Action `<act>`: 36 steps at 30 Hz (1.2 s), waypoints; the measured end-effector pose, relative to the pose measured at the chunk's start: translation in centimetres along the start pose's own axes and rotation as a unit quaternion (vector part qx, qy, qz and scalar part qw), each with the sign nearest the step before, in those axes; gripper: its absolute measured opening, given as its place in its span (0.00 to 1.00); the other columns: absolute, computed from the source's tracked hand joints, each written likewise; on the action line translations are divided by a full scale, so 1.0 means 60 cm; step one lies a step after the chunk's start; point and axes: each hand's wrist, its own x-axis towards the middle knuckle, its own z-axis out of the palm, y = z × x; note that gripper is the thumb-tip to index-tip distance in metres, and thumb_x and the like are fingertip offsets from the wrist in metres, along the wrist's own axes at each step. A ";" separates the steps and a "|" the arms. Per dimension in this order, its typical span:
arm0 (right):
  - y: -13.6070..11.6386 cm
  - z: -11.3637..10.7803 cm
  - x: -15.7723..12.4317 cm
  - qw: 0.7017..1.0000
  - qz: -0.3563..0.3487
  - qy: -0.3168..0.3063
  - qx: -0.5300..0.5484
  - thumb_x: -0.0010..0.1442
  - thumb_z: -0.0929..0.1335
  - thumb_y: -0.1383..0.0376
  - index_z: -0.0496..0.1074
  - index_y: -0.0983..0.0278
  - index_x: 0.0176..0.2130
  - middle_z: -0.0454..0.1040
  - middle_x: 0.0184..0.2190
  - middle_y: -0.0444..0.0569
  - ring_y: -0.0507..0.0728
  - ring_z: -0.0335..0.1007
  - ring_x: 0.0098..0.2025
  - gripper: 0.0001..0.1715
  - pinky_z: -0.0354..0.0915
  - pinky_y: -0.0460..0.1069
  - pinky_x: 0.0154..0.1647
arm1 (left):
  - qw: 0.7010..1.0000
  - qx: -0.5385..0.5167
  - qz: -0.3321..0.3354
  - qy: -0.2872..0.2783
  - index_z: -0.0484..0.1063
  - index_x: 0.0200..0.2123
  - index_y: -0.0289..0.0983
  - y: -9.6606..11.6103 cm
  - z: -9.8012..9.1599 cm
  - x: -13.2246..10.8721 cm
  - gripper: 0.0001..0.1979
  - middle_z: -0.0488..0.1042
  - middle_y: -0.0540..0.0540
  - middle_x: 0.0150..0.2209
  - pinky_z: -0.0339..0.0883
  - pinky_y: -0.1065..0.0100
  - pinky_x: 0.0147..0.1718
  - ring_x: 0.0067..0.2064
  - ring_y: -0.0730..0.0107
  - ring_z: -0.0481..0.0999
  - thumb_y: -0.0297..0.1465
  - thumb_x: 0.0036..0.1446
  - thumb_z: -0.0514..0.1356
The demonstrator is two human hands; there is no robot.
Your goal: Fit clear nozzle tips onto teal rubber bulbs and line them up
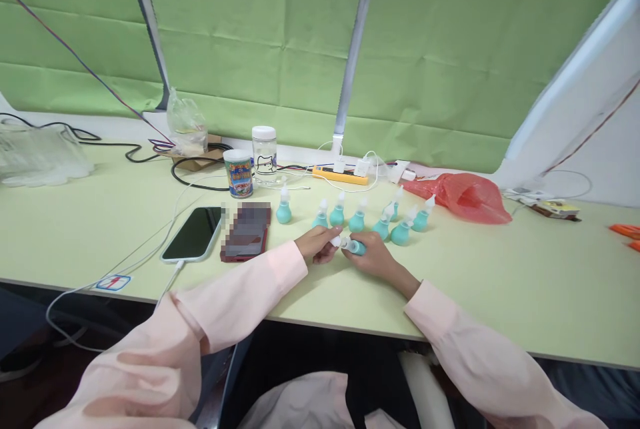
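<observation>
Just above the table's near half, my two hands meet over one nasal aspirator with a teal bulb [358, 247] and a clear neck. My right hand [374, 254] is closed around the bulb. Pinched in the fingers of my left hand [320, 242] is a white nozzle tip [336, 241], at the neck end of the bulb; whether the two parts touch I cannot tell. Behind my hands stand several similar teal aspirators with pale tips, among them one bulb [357, 221] in the middle, one bulb [400, 234] at the right and one bulb [283, 213] apart at the left.
Left of my hands lie a dark red phone [246, 232] and a white-edged phone [194, 234] with a cable. Behind stand a printed cup [239, 174], a clear jar [265, 155] and a yellow power strip [340, 177]. A red plastic bag [465, 197] lies at the right.
</observation>
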 end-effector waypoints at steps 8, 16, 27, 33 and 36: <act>-0.002 -0.003 0.006 0.997 0.056 0.023 0.044 0.41 0.62 0.67 0.59 0.63 0.27 0.65 0.22 0.43 0.50 0.59 0.24 0.07 0.56 0.45 0.26 | 0.955 0.257 0.062 0.134 0.61 0.24 0.35 -0.012 -0.002 0.001 0.22 0.55 0.55 0.10 0.51 0.75 0.16 0.14 0.78 0.57 0.46 0.52 0.39; 0.009 0.002 0.006 0.996 0.076 -0.015 -0.034 0.42 0.63 0.65 0.62 0.64 0.22 0.67 0.20 0.44 0.51 0.60 0.23 0.03 0.54 0.45 0.24 | 0.793 0.592 -0.016 0.145 0.64 0.36 0.38 -0.014 0.000 -0.003 0.18 0.70 0.44 0.27 0.55 0.69 0.23 0.29 0.60 0.70 0.44 0.48 0.47; 0.004 0.001 0.006 0.996 0.054 -0.037 -0.060 0.42 0.65 0.62 0.63 0.64 0.24 0.69 0.22 0.45 0.52 0.61 0.24 0.07 0.51 0.45 0.24 | 0.776 0.598 0.073 0.184 0.63 0.38 0.38 0.006 0.011 -0.019 0.19 0.71 0.46 0.29 0.57 0.67 0.25 0.29 0.62 0.70 0.42 0.44 0.51; 0.008 0.004 0.003 0.996 0.035 -0.038 -0.069 0.40 0.65 0.65 0.64 0.64 0.25 0.68 0.23 0.45 0.52 0.61 0.25 0.07 0.52 0.45 0.25 | 0.795 0.564 0.157 0.159 0.66 0.34 0.36 0.003 0.011 -0.016 0.18 0.70 0.46 0.31 0.57 0.70 0.26 0.30 0.68 0.69 0.43 0.49 0.47; 0.008 0.004 0.003 0.998 0.023 -0.028 -0.061 0.42 0.65 0.62 0.65 0.64 0.26 0.68 0.24 0.47 0.53 0.62 0.27 0.09 0.53 0.46 0.26 | 0.797 0.561 0.165 0.153 0.66 0.33 0.35 -0.002 0.009 -0.010 0.17 0.69 0.46 0.30 0.58 0.71 0.27 0.30 0.70 0.68 0.41 0.51 0.46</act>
